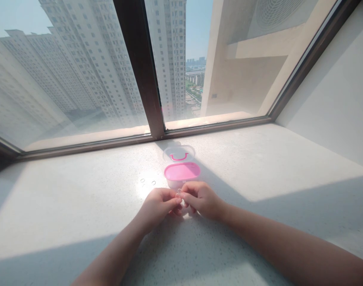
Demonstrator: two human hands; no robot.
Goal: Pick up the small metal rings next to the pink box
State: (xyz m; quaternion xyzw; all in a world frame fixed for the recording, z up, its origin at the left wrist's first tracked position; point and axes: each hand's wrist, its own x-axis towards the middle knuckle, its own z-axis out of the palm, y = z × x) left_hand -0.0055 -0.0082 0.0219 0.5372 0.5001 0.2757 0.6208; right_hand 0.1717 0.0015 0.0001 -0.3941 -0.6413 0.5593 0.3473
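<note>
The person's left hand and right hand are meeting just above the windowsill, thumbs and forefingers pressing together at the tips. Between them the fingers are pinching a small ring, its pale loop showing above the fingertips; how much each hand is gripping is hard to tell. Two thin rings are lying to the left, just beyond the left hand, in bright glare. Directly behind the fingers a pink box is standing, the right hand partly covering its lower front. Beyond it a clear lid with a pink handle is resting near the window frame.
</note>
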